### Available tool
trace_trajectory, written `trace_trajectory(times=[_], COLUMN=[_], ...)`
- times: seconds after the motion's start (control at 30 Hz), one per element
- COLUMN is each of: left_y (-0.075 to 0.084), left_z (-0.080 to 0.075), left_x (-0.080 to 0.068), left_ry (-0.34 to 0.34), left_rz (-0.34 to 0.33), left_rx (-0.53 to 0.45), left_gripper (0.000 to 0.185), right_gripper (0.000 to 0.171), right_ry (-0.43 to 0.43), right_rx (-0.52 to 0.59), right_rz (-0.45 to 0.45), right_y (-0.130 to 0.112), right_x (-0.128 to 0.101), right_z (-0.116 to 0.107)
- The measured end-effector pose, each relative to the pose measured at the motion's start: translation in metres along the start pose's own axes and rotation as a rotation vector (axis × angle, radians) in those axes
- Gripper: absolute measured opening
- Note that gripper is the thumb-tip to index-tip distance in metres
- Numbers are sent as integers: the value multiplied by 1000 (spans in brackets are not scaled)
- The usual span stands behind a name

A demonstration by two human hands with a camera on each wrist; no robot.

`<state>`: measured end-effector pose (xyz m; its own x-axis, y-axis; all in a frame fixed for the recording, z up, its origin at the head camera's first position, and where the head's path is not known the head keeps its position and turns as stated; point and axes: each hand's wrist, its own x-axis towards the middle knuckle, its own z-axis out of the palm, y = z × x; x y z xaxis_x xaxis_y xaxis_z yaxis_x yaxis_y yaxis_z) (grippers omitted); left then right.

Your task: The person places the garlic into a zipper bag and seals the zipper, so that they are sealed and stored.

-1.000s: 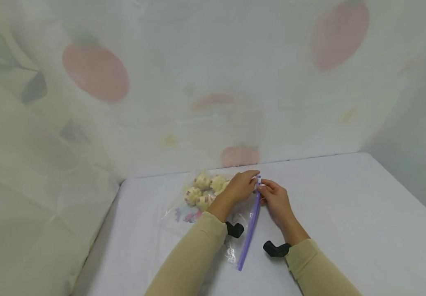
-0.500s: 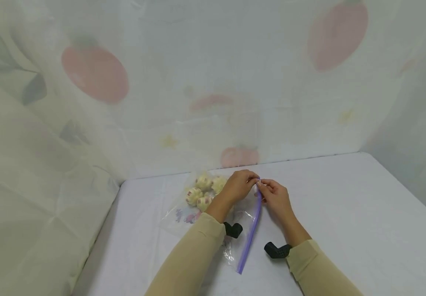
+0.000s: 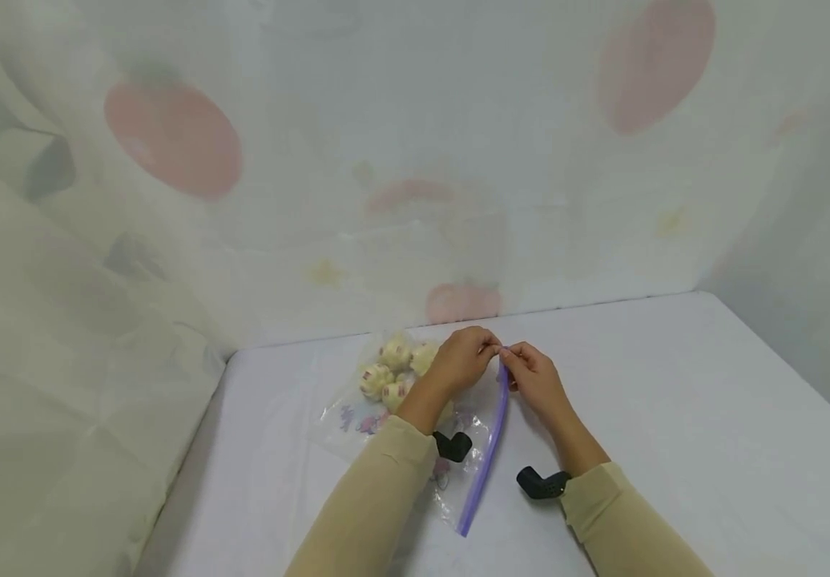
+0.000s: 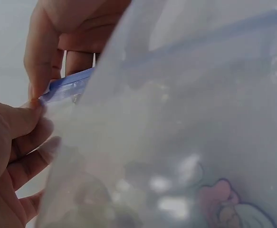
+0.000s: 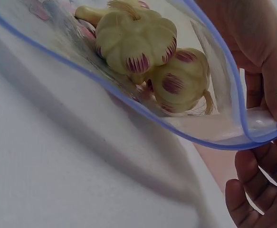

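A clear zip bag (image 3: 471,493) with a purple closure strip lies on the table, its strip running away from me. Several garlic bulbs (image 3: 376,381) are inside, cream with purple streaks. Seen from the right wrist, the bag's mouth gapes and two bulbs (image 5: 136,40) show large. My left hand (image 3: 461,358) reaches over the bag and pinches the far end of the strip. From the other side, my right hand (image 3: 533,381) pinches that same corner, fingertips meeting the left ones. In the left wrist view, the purple strip (image 4: 71,84) ends at the pinched fingertips.
The white-covered table (image 3: 674,417) stretches to the right of the hands. A pale curtain (image 3: 566,184) with printed fruit rises behind it, and another fabric sheet (image 3: 76,361) hangs along the left. Black wrist devices (image 3: 541,483) stick out from both wrists.
Both hands have drawn together at the strip's far end, fingertips now meeting over the white piece that showed there earlier. The near end of the strip has shifted slightly toward me.
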<state>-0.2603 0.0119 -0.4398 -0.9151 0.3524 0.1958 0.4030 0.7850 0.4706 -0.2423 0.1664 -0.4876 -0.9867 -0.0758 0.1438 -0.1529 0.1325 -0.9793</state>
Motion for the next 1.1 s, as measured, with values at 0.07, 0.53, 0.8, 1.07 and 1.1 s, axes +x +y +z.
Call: trace_trajectory(times=[0.07, 0.53, 0.8, 1.07, 1.1], left_y=[-1, -15, -18, -21, -21], left_z=[1, -4, 0, 6, 6], left_x=[-1, 2, 4, 3, 3], left_ry=[6, 308, 323, 329, 328], left_rz=[-3, -62, -99, -79, -79], left_rx=[-10, -46, -63, -130, -142], left_gripper=[17, 20, 21, 19, 20], right_gripper=[27, 20, 21, 21, 21], right_ry=[-5, -214, -308, -288, -275], right_rx=[12, -184, -171, -118, -113], right_rz=[7, 11, 36, 69, 74], right_y=[-1, -12, 8, 15, 16], right_x=[-1, -18, -26, -36, -36], right_z=[1, -8, -15, -11, -11])
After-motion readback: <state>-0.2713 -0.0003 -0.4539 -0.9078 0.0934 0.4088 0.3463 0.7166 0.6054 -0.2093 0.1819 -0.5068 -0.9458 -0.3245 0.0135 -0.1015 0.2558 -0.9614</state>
